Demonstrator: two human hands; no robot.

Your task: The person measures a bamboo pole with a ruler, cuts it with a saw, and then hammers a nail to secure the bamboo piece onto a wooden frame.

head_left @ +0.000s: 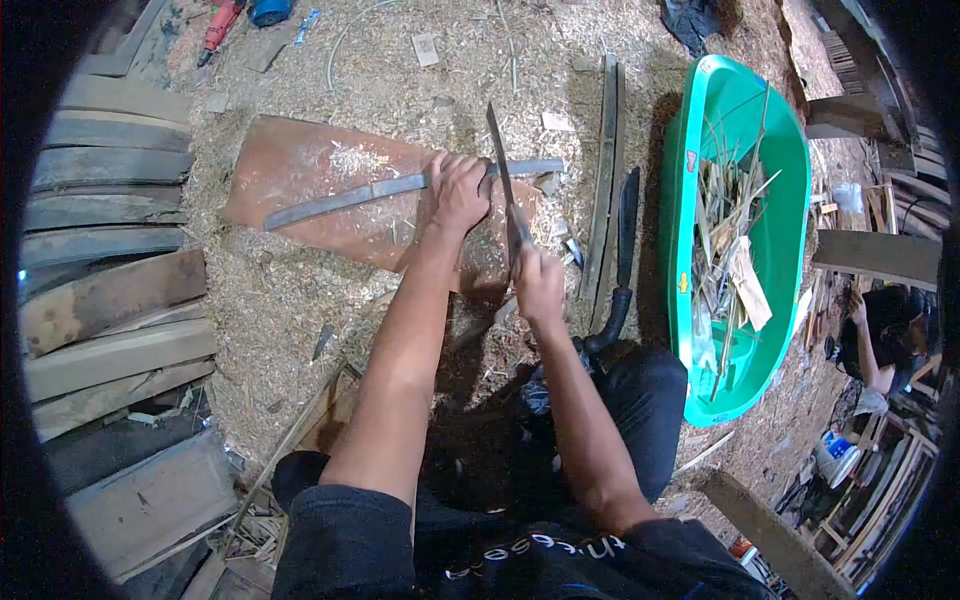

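A long, curved grey strip (350,194) lies slantwise over a reddish-brown board (290,150) on the floor. My left hand (461,192) presses down on the strip near its right end, fingers wrapped over it. Just right of those fingers, a long narrow blade (498,145) crosses over the strip, its pointed tip directed away from me. My right hand (540,283) is closed round the near end of this bladed tool. The handle is hidden in the grip. Pale shavings (357,160) are scattered over the board.
A green plastic tub (685,300) full of wood scraps stands at right. Beside it lie a black-handled machete (627,230) and long dark strips (605,170). Curved planks (110,215) are stacked at left. A red power tool (220,30) lies far left. Another person (885,335) sits far right.
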